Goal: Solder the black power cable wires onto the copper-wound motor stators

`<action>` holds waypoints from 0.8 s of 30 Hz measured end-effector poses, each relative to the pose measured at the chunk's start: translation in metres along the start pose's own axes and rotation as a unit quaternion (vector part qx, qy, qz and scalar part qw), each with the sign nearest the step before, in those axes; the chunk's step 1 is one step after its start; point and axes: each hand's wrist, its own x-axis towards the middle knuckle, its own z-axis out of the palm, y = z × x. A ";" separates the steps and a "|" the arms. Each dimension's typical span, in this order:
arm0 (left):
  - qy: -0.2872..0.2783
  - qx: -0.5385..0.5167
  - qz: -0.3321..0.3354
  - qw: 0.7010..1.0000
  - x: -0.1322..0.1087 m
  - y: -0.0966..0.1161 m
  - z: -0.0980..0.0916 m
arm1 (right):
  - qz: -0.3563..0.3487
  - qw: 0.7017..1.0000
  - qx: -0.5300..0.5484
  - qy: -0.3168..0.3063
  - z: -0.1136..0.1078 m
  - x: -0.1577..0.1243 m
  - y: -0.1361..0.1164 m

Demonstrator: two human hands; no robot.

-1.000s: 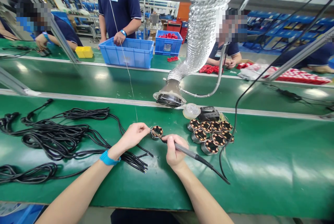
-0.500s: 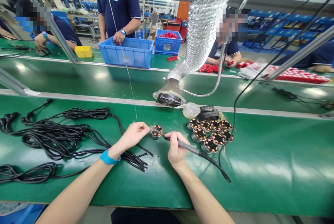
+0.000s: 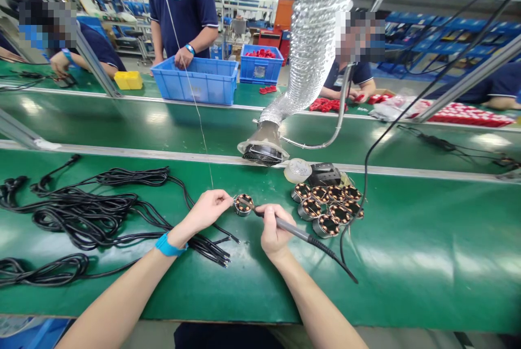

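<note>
Stator is sitting on tabletop | left hand fingers are pinching solder wire (thin, rising overhead) at its rim | right hand fingers are gripping soldering iron, tip touching it.

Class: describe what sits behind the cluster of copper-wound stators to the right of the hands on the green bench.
Behind the stator cluster sit a clear tape roll and a black device. The device's front base is hidden by the stators.

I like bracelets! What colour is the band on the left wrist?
The wristband is bright blue, clearest in the head view.
</note>
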 end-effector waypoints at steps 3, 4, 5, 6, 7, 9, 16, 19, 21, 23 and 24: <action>0.000 0.001 0.003 1.000 0.000 0.001 0.000 | 0.000 1.000 -0.006 -0.001 0.000 0.000 0.001; 0.000 0.001 0.002 1.000 0.000 0.001 0.000 | 0.000 1.000 -0.006 -0.001 0.000 0.000 0.001; -0.001 0.000 0.000 1.000 0.000 0.001 0.000 | 0.000 1.000 -0.006 -0.001 0.000 0.000 0.002; -0.002 -0.001 -0.001 1.000 0.000 0.002 0.000 | -0.001 1.000 -0.006 -0.001 0.001 0.000 0.002; -0.002 -0.001 -0.002 1.000 0.000 0.002 0.000 | -0.004 1.000 -0.005 -0.002 0.001 0.001 0.002; -0.002 0.000 0.000 1.000 0.000 0.003 0.000 | -0.007 1.000 -0.010 -0.005 0.001 0.002 0.002; -0.028 0.009 -0.024 0.999 -0.002 0.007 -0.004 | 0.001 0.999 -0.033 -0.031 0.006 0.006 0.002; -0.058 -0.004 -0.026 0.998 -0.001 0.008 -0.014 | -0.014 0.999 -0.031 -0.042 0.007 0.007 0.002; -0.072 -0.022 -0.028 0.997 0.001 0.007 -0.020 | -0.026 0.998 -0.031 -0.040 0.006 0.008 0.001; -0.080 -0.047 -0.050 0.994 0.002 0.006 -0.023 | -0.030 0.998 -0.034 -0.034 0.005 0.009 0.001; -0.080 -0.060 -0.064 0.993 0.004 0.005 -0.023 | -0.032 0.998 -0.035 -0.031 0.004 0.010 0.000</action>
